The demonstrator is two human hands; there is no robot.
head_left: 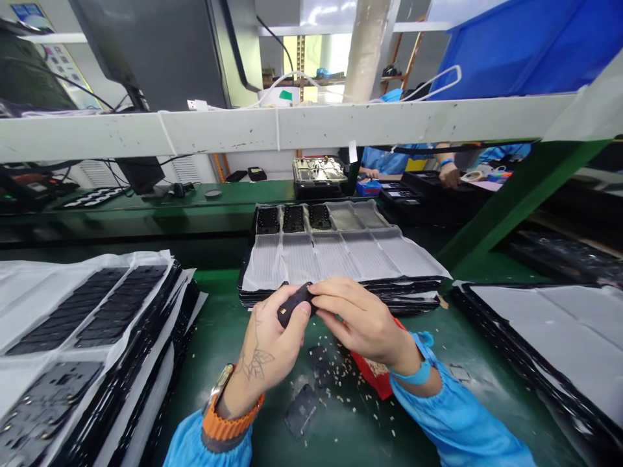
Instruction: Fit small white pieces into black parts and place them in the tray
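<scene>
Fingers [281, 296] of left hand [267, 337] closed round black part [293, 305]; its end pinched by right hand [365, 318]; poster [65, 72] lettering too small to be read.

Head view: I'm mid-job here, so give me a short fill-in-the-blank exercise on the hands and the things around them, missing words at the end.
1. The left hand grips a small part coloured ____.
2. The watch on the left wrist has an ____ strap.
3. Below the right hand, a ____ container shows on the green worktop.
4. The far row of the middle top tray holds ____ black panels.

Missing words: black; orange; red; three.
</scene>
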